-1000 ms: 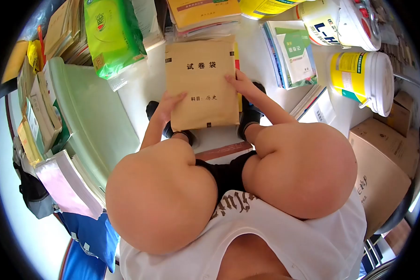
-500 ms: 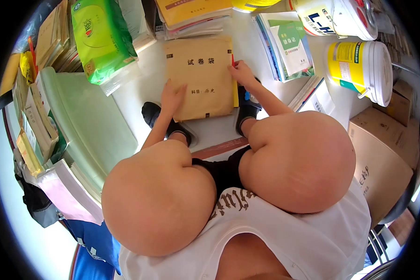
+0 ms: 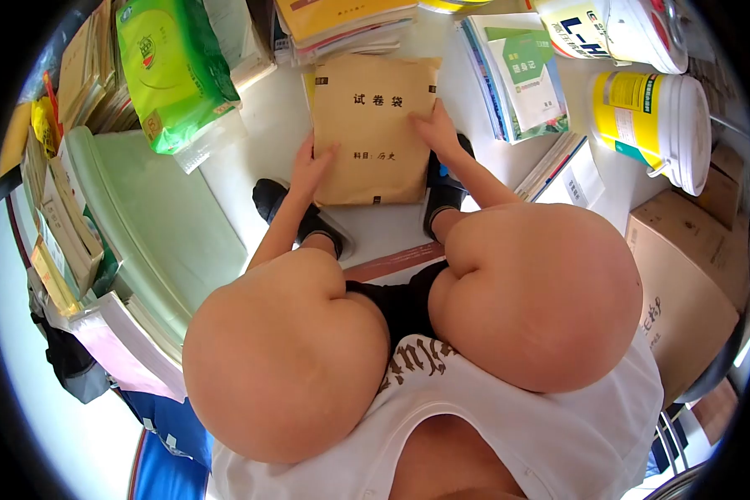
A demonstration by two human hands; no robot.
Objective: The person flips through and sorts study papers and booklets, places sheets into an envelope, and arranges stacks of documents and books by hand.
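A brown paper exam envelope (image 3: 373,129), printed with dark Chinese characters, lies face up between my feet. My left hand (image 3: 311,165) grips its left edge, thumb on the front and fingers behind. My right hand (image 3: 438,135) holds the right edge in the same way, its thumb on the front. A strip of yellow paper (image 3: 309,87) peeks out behind the envelope's upper left edge. Most of my fingers are hidden beneath the envelope. Its top end reaches up to a stack of books (image 3: 346,25).
Another pile of books (image 3: 521,79) and a few thin booklets (image 3: 562,171) are to the right, near white-and-yellow buckets (image 3: 654,125) and a cardboard box (image 3: 687,275). On the left are a green tissue pack (image 3: 175,71) and a pale green plastic lid or bin (image 3: 154,217).
The envelope has shifted slightly up and right. The yellow strip shows on its left side instead of its right. A small red item by my right hand is out of sight.
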